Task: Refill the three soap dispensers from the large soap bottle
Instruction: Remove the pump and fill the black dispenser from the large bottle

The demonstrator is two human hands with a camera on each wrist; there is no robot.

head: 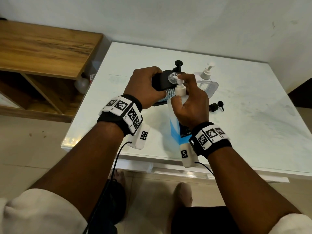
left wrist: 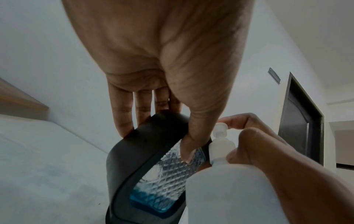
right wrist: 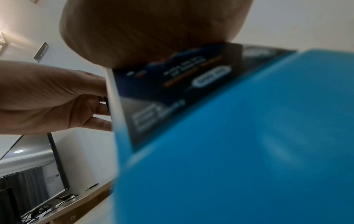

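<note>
The left hand (head: 145, 85) grips the black-framed dispenser (left wrist: 153, 171), tilted, a little blue soap at its bottom. The right hand (head: 190, 105) holds the large soap bottle (head: 175, 125), partly full of blue soap, its pump nozzle (head: 179, 78) at the dispenser's open neck (head: 173, 76). Another dispenser with a white pump (head: 206, 78) stands just behind; a loose black pump (head: 217, 106) lies to the right on the white table (head: 261, 115), well inside its edges.

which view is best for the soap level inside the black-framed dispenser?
Left wrist. The black-framed dispenser fills the frame there, and blue soap pools at the bottom of its textured clear window, under the left hand. Head view shows only its open neck and black top between both hands. Right wrist view: hidden behind the large soap bottle.
</note>
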